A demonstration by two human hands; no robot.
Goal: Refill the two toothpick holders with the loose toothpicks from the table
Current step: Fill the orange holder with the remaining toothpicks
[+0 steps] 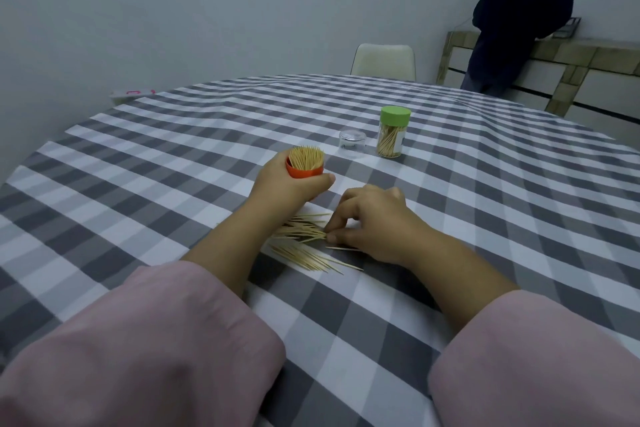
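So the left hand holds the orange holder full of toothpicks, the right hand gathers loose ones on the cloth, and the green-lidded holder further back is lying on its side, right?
Not quite. The head view shows the green-lidded holder standing upright on the cloth, not on its side. The rest holds: the left hand grips the orange holder, and the right hand pinches at the loose toothpicks.

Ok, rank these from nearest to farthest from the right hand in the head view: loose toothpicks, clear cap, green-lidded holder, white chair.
1. loose toothpicks: at the right hand fingertips.
2. clear cap: beyond it, mid-table.
3. green-lidded holder: just right of the cap, slightly farther.
4. white chair: past the table's far edge.
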